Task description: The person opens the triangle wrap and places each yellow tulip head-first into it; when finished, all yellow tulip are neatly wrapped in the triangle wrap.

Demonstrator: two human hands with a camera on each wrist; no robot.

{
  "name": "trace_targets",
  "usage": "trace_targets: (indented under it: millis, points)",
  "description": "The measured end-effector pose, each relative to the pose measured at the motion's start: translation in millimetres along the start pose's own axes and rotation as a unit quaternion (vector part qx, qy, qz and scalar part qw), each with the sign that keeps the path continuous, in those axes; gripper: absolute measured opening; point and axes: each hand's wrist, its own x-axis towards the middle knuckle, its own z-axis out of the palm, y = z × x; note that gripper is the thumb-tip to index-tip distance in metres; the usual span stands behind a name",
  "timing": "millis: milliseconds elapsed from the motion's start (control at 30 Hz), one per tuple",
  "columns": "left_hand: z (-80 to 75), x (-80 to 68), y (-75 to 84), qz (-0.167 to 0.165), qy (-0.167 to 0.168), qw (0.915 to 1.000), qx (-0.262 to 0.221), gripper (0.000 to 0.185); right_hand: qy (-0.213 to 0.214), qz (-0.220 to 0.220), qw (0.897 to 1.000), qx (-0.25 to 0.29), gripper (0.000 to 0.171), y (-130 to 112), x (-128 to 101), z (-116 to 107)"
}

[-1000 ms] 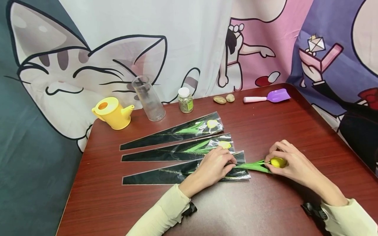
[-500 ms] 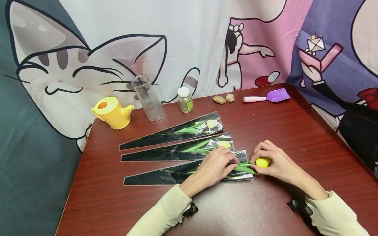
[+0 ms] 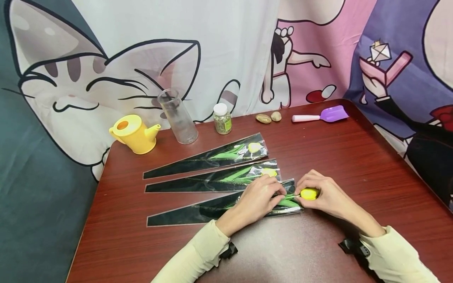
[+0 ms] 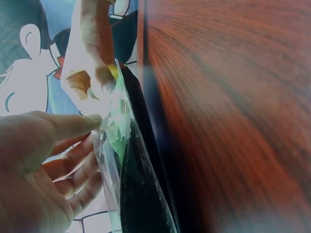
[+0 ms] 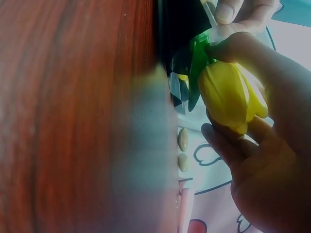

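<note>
A yellow artificial tulip (image 3: 309, 193) lies with its green leaves and stem inside the nearest black-backed clear flower sleeve (image 3: 180, 215); its bloom sticks out at the wide end. My right hand (image 3: 329, 198) pinches the stem just under the bloom, as the right wrist view also shows the bloom (image 5: 226, 97) beside the palm. With thumb and fingertips, my left hand (image 3: 255, 200) pinches the sleeve's clear film near the mouth, lifting it off the black back (image 4: 141, 204). The lower stem is partly hidden under my left hand.
Two more sleeves, a middle one (image 3: 177, 186) and a far one (image 3: 177, 167), each hold a yellow tulip. Along the back stand a yellow watering can (image 3: 139, 137), glass vase (image 3: 180, 124) and jar (image 3: 222, 120), with two stones (image 3: 263, 118) and a purple shovel (image 3: 332, 114).
My right hand has moved left with the tulip, sliding its leaves into the sleeve up to near the bloom. The left hand stays in place; the sleeve's narrow end has shifted slightly toward me.
</note>
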Motion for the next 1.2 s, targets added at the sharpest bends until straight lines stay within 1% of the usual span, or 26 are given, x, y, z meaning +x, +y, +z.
trace_targets:
  millis: [267,533,633,733,833,933,1000,1067,1200]
  points:
    - [1.3,-0.6,0.1,-0.003,0.001,1.0000,0.001,0.006,-0.012,0.012,0.999,0.027,0.028,1.5,0.4,2.6]
    - [2.2,-1.7,-1.6,-0.001,0.001,1.0000,0.002,0.006,-0.015,0.007,1.000,0.016,0.029,0.8,1.1,2.3]
    - [2.0,-2.0,-2.1,-0.003,-0.002,1.0000,0.001,0.006,-0.024,0.011,1.000,0.007,0.030,-0.4,0.4,-3.9]
    - [1.4,-1.6,-2.2,-0.003,-0.003,1.0000,-0.002,0.006,-0.028,0.017,0.999,-0.007,0.032,0.0,-1.9,-15.7]
    - [1.3,-1.2,-2.3,-0.003,-0.002,1.0000,-0.006,0.006,-0.034,0.040,0.998,-0.017,0.037,2.8,-5.6,-29.2]
    - [1.1,-1.0,-2.5,-0.002,0.000,1.0000,-0.007,0.006,-0.052,0.053,0.997,-0.022,0.044,7.0,-10.3,-38.8]
    - [0.8,-1.2,-2.5,-0.002,0.001,1.0000,-0.006,0.006,-0.065,0.054,0.996,-0.020,0.047,10.1,-13.5,-41.5]
    - [0.5,-1.2,-2.4,-0.002,0.002,1.0000,-0.005,0.005,-0.077,0.046,0.996,-0.019,0.049,13.0,-16.1,-41.3]
    - [0.3,-1.2,-2.1,-0.003,0.001,1.0000,-0.004,0.006,-0.086,0.031,0.996,-0.014,0.049,17.3,-19.6,-36.9]
